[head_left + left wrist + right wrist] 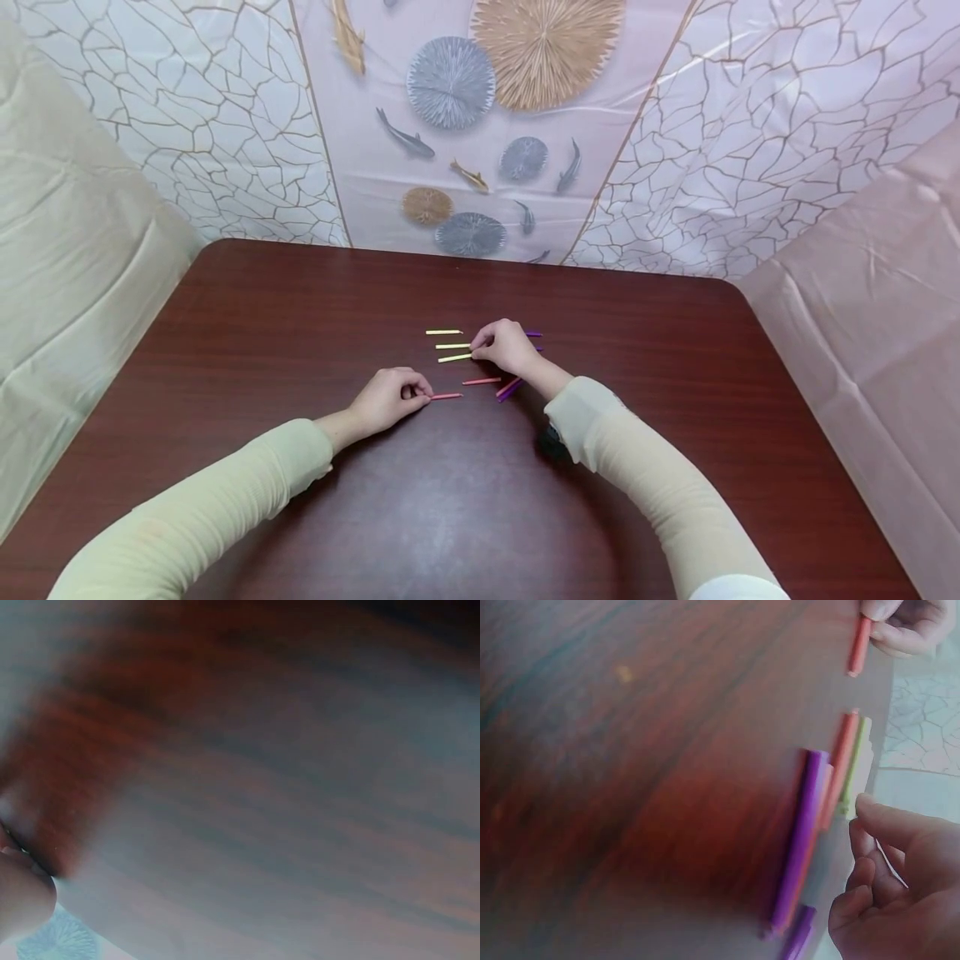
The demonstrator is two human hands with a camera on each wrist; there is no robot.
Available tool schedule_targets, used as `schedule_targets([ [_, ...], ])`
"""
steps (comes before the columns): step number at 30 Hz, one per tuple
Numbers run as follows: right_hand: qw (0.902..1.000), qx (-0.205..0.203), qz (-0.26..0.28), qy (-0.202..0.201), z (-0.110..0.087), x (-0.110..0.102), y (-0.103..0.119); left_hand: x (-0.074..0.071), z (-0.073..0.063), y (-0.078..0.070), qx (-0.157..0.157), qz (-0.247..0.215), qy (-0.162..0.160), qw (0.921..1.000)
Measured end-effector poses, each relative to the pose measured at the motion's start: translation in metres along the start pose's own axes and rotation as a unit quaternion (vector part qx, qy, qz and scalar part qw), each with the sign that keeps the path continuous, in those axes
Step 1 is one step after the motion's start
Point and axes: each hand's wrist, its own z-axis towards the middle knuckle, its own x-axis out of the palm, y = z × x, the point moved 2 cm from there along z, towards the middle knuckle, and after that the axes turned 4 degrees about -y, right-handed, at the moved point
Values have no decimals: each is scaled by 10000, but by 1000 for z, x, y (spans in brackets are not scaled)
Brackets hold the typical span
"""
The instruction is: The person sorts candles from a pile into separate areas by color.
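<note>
My left hand [392, 398] pinches the left end of a coral-red thin candle [447, 397] between thumb and fingers, low over the table. In the right wrist view that candle [860, 645] sticks out from the fingertips. My right hand [507, 345] has thumb and forefinger on the right end of the nearest yellow candle [454, 358]. Two more yellow candles, the middle one [452, 346] and the farthest [444, 332], lie roughly parallel behind it. Only a fingertip of the left hand [26, 896] shows in the left wrist view.
Another coral candle [482, 382] lies between the hands. Beside it a purple candle [799, 840] lies slanted against a coral one. More purple candles [533, 334] are partly hidden behind the right hand. The dark wooden table [315, 308] meets patterned cloth walls [247, 150].
</note>
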Motion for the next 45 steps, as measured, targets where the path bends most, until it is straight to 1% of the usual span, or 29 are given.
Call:
schedule_targets([
  [6,9982,-162,574,-70,-9,-16,-9,-1,0,0,-53,-18,5,10000],
  [9,9966,-186,808,22,-19,-24,-19,-1,-1,1,-83,-10,9,10000],
  [12,9957,-185,886,213,-30,-29,-32,-1,-1,2,-52,1,-9,10000],
  [17,9953,-331,765,497,-46,-33,-52,-2,-3,3,17,33,-82,10000],
  [22,9959,-371,630,538,-53,-35,-60,-1,-2,3,-28,48,-62,10000],
  [26,9963,-373,547,556,-54,-34,-62,0,-1,2,-58,61,-49,10000],
  [31,9962,-417,478,592,-54,-35,-62,1,0,2,18,63,-72,10000],
  [38,9949,-424,405,821,-57,-35,-62,2,0,0,85,11,-92,9999],
  [45,9927,-610,391,959,-57,-35,-61,1,1,-1,42,4,-43,10000],
])
